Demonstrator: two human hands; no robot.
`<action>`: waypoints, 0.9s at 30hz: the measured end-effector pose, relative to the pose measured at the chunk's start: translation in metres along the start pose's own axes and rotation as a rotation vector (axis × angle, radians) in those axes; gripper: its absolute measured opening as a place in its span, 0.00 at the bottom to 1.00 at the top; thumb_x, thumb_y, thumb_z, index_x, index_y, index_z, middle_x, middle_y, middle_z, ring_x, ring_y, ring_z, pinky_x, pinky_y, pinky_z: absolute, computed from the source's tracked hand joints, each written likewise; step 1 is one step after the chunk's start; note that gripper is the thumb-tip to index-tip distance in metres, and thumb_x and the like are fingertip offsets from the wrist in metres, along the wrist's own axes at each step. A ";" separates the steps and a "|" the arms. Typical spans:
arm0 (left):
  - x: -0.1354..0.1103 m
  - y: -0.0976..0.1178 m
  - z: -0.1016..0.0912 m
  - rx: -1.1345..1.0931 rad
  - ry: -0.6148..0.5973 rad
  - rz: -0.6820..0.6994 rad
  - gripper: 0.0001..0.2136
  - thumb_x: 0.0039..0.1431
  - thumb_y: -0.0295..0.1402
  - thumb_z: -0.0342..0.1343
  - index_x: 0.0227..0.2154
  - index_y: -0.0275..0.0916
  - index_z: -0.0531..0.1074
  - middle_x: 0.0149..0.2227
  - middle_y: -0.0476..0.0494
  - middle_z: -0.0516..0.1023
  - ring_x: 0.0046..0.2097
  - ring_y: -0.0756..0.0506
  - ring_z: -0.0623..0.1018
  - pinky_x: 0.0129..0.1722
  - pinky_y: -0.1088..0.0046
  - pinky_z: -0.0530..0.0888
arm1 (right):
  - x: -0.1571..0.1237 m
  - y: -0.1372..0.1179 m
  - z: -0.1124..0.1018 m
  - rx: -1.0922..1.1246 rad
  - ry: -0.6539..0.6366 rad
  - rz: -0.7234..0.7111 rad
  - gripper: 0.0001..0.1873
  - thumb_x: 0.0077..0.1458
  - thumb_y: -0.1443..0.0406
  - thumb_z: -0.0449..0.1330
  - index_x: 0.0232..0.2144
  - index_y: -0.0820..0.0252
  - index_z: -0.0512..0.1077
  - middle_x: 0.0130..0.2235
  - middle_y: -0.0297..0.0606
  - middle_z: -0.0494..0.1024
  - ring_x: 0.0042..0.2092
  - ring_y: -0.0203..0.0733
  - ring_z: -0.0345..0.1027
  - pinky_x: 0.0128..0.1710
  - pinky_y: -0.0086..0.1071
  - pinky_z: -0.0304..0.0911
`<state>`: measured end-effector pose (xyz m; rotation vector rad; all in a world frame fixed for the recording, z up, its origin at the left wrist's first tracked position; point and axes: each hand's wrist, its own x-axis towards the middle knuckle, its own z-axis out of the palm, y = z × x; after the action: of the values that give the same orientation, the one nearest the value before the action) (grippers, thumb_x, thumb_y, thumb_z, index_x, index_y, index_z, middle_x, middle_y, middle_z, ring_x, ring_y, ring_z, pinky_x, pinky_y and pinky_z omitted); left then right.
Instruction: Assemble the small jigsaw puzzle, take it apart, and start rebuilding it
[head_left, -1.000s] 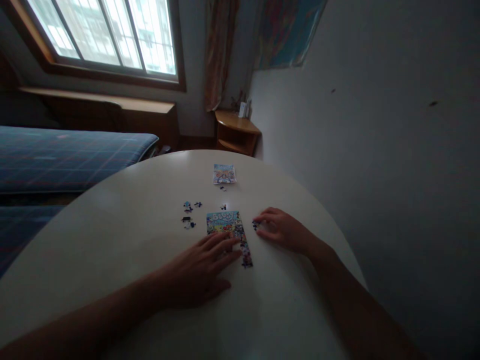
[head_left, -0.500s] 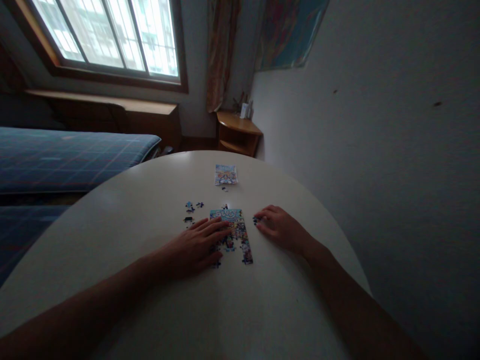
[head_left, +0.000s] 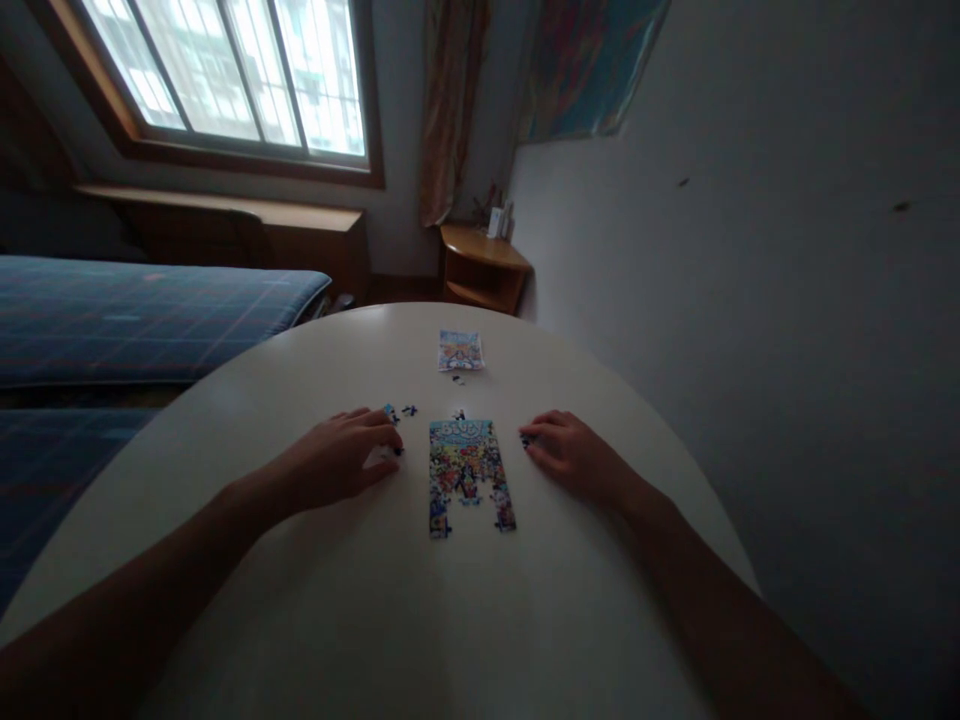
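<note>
A partly assembled jigsaw puzzle lies flat on the table, with a gap at its near edge. My left hand is left of it, thumb and fingers apart, its fingertips over loose pieces. A dark puzzle piece shows at those fingertips; the hand hides other pieces. Right of the puzzle, my right hand rests on the table with its fingers closed round a small dark puzzle piece, mostly covered by the fingers.
Beyond the puzzle lie a loose piece, another small piece and a picture packet. More loose pieces are near my left fingers. The round white table has a wall at its right and a bed at its left.
My left hand has lifted off the puzzle and moved left to the loose pieces, uncovering the puzzle. My right hand stays at its piece. The view has shifted slightly.
</note>
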<state>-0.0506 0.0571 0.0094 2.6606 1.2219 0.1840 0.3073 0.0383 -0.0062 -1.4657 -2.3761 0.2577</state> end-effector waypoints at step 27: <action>0.003 -0.016 0.003 -0.058 0.055 -0.222 0.10 0.62 0.37 0.50 0.39 0.41 0.74 0.40 0.42 0.78 0.38 0.42 0.77 0.36 0.69 0.70 | -0.001 0.005 -0.001 0.032 0.009 -0.007 0.17 0.57 0.68 0.58 0.48 0.59 0.76 0.48 0.46 0.76 0.50 0.48 0.70 0.52 0.45 0.66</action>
<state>-0.0593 0.0692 0.0030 2.4631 1.4926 0.2539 0.3126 0.0398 -0.0075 -1.4413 -2.3583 0.2857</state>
